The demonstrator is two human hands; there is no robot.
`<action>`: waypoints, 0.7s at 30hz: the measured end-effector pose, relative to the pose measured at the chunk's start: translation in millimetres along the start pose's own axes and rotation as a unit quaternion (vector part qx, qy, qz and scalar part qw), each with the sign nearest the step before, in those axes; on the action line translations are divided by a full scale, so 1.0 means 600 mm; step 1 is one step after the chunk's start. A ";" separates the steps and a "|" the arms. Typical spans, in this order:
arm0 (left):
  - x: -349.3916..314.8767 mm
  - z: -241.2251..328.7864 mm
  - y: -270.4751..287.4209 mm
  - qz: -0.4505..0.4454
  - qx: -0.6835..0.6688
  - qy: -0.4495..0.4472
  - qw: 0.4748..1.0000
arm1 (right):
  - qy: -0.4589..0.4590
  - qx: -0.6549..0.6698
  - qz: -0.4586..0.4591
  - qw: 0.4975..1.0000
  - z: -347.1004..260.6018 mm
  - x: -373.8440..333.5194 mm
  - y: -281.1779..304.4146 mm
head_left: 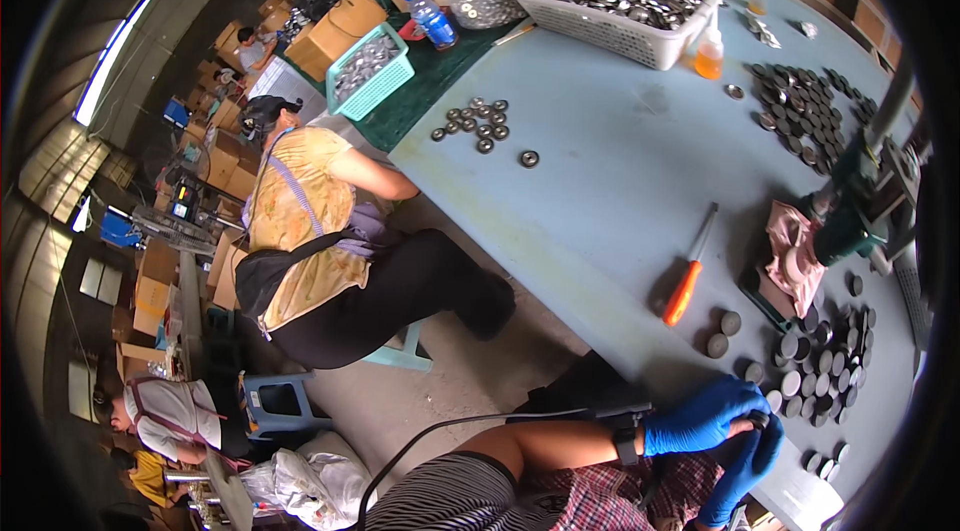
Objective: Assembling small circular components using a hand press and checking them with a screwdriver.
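Note:
My left hand (700, 419), in a blue glove with a bare thumb tip showing, is closed at the table's near edge. It pinches a small dark round piece (759, 420). Close against it, my right hand (742, 479), also blue-gloved, is curled with its fingertips meeting at the same piece; its palm side is partly hidden. Just beyond the hands lie many dark round discs (825, 363), some with grey faces. An orange-handled screwdriver (682, 293) rests farther off, its shaft pointing away from me.
A green hand press (850, 221) with pink cloth (792, 256) stands at right. Ring-shaped metal parts (485, 131) sit at far left; a white basket (660, 53) of metal pieces and an orange-liquid bottle (709, 59) stand at the back. A co-worker (310, 181) sits at the left edge.

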State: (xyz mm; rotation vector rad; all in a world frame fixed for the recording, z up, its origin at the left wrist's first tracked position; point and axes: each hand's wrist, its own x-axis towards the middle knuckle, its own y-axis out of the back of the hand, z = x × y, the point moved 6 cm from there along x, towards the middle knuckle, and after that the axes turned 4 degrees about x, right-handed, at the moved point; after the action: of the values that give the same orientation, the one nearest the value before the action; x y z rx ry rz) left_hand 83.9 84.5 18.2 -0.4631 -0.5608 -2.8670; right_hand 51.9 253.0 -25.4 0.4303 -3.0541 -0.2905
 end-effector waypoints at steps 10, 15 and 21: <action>0.006 -0.002 0.002 0.028 -0.035 0.022 0.999 | 0.129 -0.214 0.094 0.964 -0.133 0.002 -0.054; -0.007 -0.007 -0.005 0.087 -0.003 -0.013 0.996 | 0.057 -0.167 0.075 0.981 -0.125 0.007 -0.067; -0.009 -0.013 -0.001 0.101 -0.076 -0.021 0.992 | 0.085 -0.175 0.071 0.978 -0.157 0.009 -0.096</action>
State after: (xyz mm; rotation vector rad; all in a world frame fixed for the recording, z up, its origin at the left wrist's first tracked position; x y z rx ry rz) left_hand 86.5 82.7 9.2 -0.5707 -0.2830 -2.7215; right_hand 68.8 180.2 55.9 0.2028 -2.7683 -0.7275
